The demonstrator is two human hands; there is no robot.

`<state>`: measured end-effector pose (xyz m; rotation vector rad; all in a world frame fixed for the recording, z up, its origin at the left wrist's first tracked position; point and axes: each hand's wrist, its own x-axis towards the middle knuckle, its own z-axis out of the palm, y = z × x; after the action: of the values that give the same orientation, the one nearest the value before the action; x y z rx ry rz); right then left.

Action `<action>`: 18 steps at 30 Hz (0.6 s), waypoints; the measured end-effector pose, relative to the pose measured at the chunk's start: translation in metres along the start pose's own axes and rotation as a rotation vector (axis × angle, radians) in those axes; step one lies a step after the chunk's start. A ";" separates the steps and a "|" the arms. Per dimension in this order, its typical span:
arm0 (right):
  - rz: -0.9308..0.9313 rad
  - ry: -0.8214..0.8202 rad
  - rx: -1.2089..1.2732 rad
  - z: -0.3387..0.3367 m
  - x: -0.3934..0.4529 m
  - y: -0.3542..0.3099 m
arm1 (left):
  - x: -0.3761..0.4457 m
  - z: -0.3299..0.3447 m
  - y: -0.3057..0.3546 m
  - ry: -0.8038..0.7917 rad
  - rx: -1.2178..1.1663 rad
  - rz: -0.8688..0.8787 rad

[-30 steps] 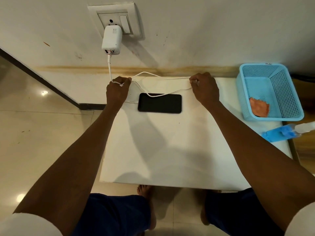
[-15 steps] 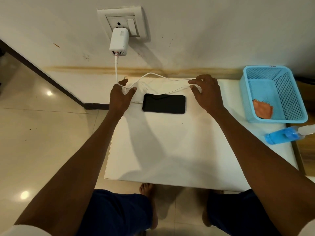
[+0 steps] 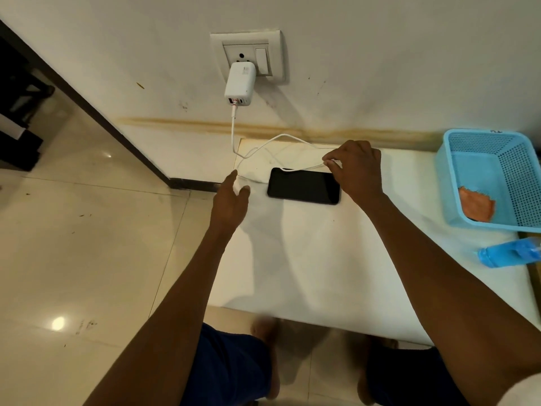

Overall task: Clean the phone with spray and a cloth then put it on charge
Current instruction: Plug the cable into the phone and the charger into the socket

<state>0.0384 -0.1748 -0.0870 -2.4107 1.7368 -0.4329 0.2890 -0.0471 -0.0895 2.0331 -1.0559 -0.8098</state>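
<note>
Your right hand (image 3: 358,171) pinches the white cable (image 3: 304,167) between thumb and fingers, just above the black phone (image 3: 303,189), which lies flat on the white tabletop (image 3: 307,259) near the wall. Your left hand (image 3: 229,200) hovers beside the phone, fingers relaxed and holding nothing.

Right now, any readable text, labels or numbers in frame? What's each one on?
Nothing reads clearly.
Charger: faint grey print on its face, too small and blurred to read.
Basket: a small dark handwritten mark on the far rim, possibly digits, not legible.
Phone: screen dark, no text.
Spray bottle, wall socket: no visible lettering.
</note>
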 end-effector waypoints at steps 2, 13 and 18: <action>0.025 0.017 -0.013 0.003 0.002 -0.006 | 0.001 0.001 -0.002 -0.004 0.099 0.054; 0.108 0.043 -0.099 0.019 0.026 -0.022 | 0.011 0.005 -0.015 -0.019 0.411 0.186; 0.079 0.047 -0.029 0.019 0.023 -0.023 | 0.013 0.008 -0.014 -0.019 0.426 0.166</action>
<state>0.0716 -0.1903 -0.0957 -2.3601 1.8630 -0.4602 0.2948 -0.0546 -0.1081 2.2437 -1.4871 -0.5523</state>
